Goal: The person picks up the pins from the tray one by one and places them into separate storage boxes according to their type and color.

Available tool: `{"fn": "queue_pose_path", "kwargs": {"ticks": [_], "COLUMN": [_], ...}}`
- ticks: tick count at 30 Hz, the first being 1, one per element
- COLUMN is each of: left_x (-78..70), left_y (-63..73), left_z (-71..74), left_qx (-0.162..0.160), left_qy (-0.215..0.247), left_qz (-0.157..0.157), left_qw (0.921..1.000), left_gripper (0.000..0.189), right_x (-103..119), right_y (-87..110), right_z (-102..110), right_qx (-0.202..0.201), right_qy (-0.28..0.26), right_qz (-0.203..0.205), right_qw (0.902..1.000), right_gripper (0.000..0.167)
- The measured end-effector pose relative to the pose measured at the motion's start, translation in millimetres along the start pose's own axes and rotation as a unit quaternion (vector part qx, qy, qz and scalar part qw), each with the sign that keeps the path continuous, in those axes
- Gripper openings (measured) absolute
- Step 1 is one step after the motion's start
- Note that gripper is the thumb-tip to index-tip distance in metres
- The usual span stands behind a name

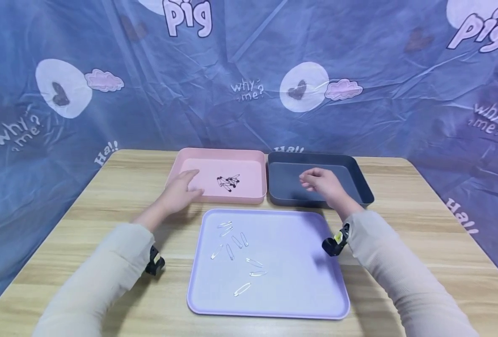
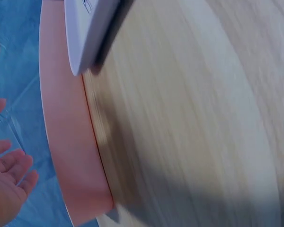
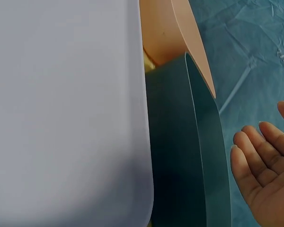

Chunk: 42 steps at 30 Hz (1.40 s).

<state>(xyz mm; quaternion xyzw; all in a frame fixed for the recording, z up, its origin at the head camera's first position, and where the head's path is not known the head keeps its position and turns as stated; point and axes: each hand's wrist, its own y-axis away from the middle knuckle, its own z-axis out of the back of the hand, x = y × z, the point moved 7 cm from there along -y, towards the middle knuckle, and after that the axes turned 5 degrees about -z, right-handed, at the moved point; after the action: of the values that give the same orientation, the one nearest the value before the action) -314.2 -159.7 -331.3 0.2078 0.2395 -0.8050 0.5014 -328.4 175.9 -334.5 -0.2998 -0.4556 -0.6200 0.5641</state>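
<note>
My left hand (image 1: 180, 191) hovers over the left front corner of a pink tray (image 1: 255, 200), thumb and fingers spread with nothing between them. Inside that tray lies a small heap of thin pins with black ends (image 1: 228, 182), apparently safety pins. Above the navy tray (image 1: 282, 199) is my right hand (image 1: 322, 183); its fingers bend loosely and the right wrist view shows a bare palm (image 3: 274, 189). Several silver safety pins (image 1: 242, 289) lie scattered over the left and middle of the lavender tray (image 1: 299, 299), nearer to me. Neither hand touches them.
The pink and navy trays stand side by side at the back of the wooden table (image 1: 106, 206), just behind the lavender tray. A printed blue cloth (image 1: 207, 107) hangs behind and around the table. Small black cameras (image 1: 335, 242) are worn at both wrists.
</note>
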Motion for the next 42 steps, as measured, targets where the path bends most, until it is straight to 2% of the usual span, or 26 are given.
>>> {"fn": "queue_pose_path", "kwargs": {"ticks": [8, 14, 22, 34, 38, 42], "left_x": [-21.8, -31.7, -44.6, -46.1, -45.4, -43.4], "left_y": [4.5, 7.1, 9.8, 16.4, 18.1, 19.5], "left_z": [-12.3, -20.5, -31.7, -51.4, -55.0, -59.0], "left_qx": [0.016, 0.037, 0.057, 0.107, 0.116, 0.124], "left_qy": [0.055, 0.114, 0.136, 0.169, 0.175, 0.17], "left_qz": [-0.034, -0.032, -0.045, -0.029, -0.034, -0.028], "left_qw": [0.9978, 0.9923, 0.988, 0.9794, 0.9771, 0.9772], "left_gripper": [0.054, 0.053, 0.046, 0.038, 0.038, 0.036], "right_x": [-18, -32, -44, -52, -53, -54], "right_y": [7.7, 16.0, 26.8, 36.9, 38.2, 38.6], "right_z": [24, 45, 67, 82, 86, 89], "right_qx": [-0.029, -0.044, -0.08, -0.094, -0.092, -0.086], "right_qy": [0.012, 0.037, 0.092, 0.147, 0.164, 0.212], "right_qz": [-0.005, -0.008, 0.004, 0.024, 0.024, 0.021], "right_qw": [0.9995, 0.9983, 0.9925, 0.9843, 0.9818, 0.9733], "right_gripper": [0.04, 0.048, 0.05, 0.061, 0.067, 0.074]}}
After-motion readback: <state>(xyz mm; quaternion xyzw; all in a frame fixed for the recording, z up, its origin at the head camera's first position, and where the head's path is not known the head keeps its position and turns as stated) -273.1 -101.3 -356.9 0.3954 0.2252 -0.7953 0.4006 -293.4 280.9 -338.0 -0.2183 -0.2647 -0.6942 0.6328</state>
